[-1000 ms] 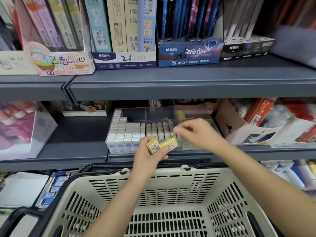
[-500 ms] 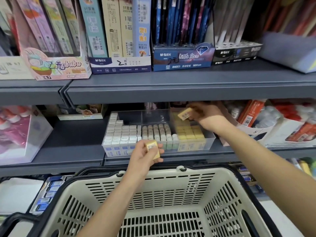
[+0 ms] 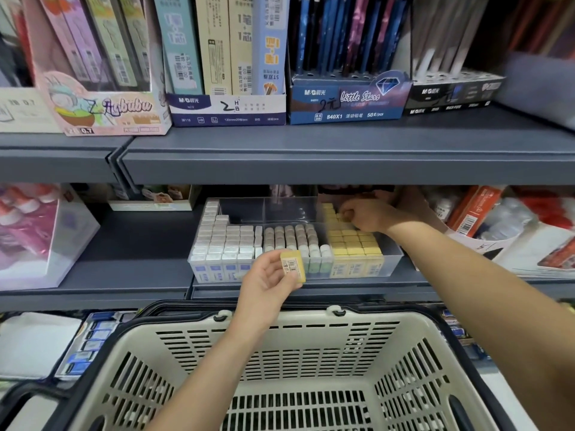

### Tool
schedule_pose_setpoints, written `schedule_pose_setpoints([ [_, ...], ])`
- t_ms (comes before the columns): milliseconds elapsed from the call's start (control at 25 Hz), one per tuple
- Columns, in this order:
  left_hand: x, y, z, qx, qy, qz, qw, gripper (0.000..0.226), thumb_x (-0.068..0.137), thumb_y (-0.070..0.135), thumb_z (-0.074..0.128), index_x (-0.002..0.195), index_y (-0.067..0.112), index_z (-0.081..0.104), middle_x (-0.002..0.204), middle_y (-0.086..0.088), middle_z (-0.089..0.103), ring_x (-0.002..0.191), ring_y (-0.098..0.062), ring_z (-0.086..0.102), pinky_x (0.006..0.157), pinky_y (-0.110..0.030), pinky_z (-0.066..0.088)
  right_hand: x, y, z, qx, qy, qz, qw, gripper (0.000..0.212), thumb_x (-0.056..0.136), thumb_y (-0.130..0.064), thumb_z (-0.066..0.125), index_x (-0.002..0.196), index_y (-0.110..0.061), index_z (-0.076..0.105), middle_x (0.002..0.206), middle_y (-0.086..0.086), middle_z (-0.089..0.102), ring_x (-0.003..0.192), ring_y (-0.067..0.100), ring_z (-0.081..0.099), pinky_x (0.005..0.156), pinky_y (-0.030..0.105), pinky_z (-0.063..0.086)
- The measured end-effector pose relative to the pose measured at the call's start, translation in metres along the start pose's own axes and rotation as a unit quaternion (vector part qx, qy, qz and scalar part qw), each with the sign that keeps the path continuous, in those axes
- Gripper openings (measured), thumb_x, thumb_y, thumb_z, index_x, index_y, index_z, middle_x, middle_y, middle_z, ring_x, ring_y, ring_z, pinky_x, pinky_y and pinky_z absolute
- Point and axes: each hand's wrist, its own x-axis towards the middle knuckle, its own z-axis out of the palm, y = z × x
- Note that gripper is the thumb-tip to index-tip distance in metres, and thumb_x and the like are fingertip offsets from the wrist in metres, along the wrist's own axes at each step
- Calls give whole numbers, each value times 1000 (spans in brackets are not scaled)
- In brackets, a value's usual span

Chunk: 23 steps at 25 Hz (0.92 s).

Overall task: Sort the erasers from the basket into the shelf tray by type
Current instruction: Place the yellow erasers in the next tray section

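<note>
Eraser (image 3: 292,269), yellow, upright with its barcode facing the camera, is pinched in the left grip (image 3: 268,283) just before the tray (image 3: 392,259). Its yellow column (image 3: 354,244) lies up and rightward, nearer the right grip (image 3: 370,214), whose fingers curl over the back rows; whether they hold anything I cannot tell. Boxes (image 3: 227,108) above read "0.7", "M&G", "2B", "Little Stars", "840X1".

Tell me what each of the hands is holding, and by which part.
The left hand pinches a yellow eraser by its lower end. The right hand touches the yellow erasers in the tray; any grip cannot be told.
</note>
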Motion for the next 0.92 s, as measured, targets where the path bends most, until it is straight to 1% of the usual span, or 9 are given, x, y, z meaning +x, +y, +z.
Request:
schedule_pose_setpoints([
  [80, -1, 1, 2, 6, 1, 3, 1000, 34, 84, -8, 58, 102, 21, 58, 96, 3, 69, 88, -7, 68, 72, -18, 54, -3, -5, -1, -10, 14, -4, 1000, 32, 94, -17, 40, 122, -22, 56, 127, 7, 56, 108, 23, 52, 86, 27, 38],
  [160, -2, 3, 4, 11, -1, 3, 1000, 34, 84, -8, 59, 100, 23, 59, 96, 4, 68, 85, -5, 68, 70, -17, 53, -17, -19, -6, 18, 94, 7, 995, 28, 94, -25, 41, 116, -27, 58, 122, 5, 60, 104, 25, 55, 87, 31, 43],
  [240, -3, 3, 5, 14, 0, -2, 1000, 36, 84, -8, 60, 97, 26, 59, 94, 6, 68, 84, -3, 67, 69, -16, 53, -43, -40, -7, 99, 158, -30, 982, 24, 94, -32, 45, 108, -27, 64, 108, 0, 67, 95, 21, 60, 80, 27, 44],
  [320, -1, 3, 5, 18, 1, -7, 1000, 36, 84, -8, 60, 96, 26, 60, 93, 7, 69, 82, -3, 67, 68, -16, 53, -75, -64, -3, 187, 138, -120, 965, 25, 92, -39, 49, 100, -24, 68, 91, -10, 68, 84, 7, 62, 71, 20, 44],
  [400, 0, 4, 5, 21, -2, -12, 1000, 34, 84, -8, 60, 97, 23, 61, 94, 4, 69, 80, -3, 67, 67, -17, 53, -96, -79, 5, 202, 102, -184, 957, 21, 90, -34, 56, 99, -21, 70, 81, -17, 64, 72, -3, 58, 66, 6, 40],
  [600, 1, 5, 8, 54, -9, -13, 998, 30, 84, -8, 59, 105, 13, 62, 94, 2, 69, 80, -6, 66, 69, -19, 54, -108, -81, 15, 231, 78, -135, 960, 23, 87, -27, 63, 109, -22, 64, 80, -15, 57, 71, 1, 53, 66, 8, 41],
  [720, 2, 9, 12, 83, -30, -1, 996, 29, 85, -6, 59, 106, 13, 63, 91, 7, 70, 81, -8, 66, 75, -23, 55, -111, -79, 18, 236, 87, -127, 959, 17, 86, -27, 63, 103, -23, 63, 81, -12, 59, 71, 2, 55, 67, 11, 42],
  [840, 0, 13, 16, 147, -45, 44, 987, 31, 86, 2, 61, 103, 28, 63, 96, 13, 68, 88, -1, 64, 80, -17, 52, -111, -70, 10, 283, 98, -116, 947, 6, 84, -25, 66, 89, -27, 64, 81, -11, 63, 76, 5, 61, 75, 22, 49],
  [920, 2, 16, 9, 263, -14, 115, 958, 31, 87, 10, 60, 98, 39, 59, 100, 21, 61, 94, 7, 55, 82, -8, 44, -105, -56, 1, 337, 104, -88, 932, 11, 83, -23, 67, 82, -33, 61, 82, -9, 65, 79, 10, 65, 80, 31, 53],
])
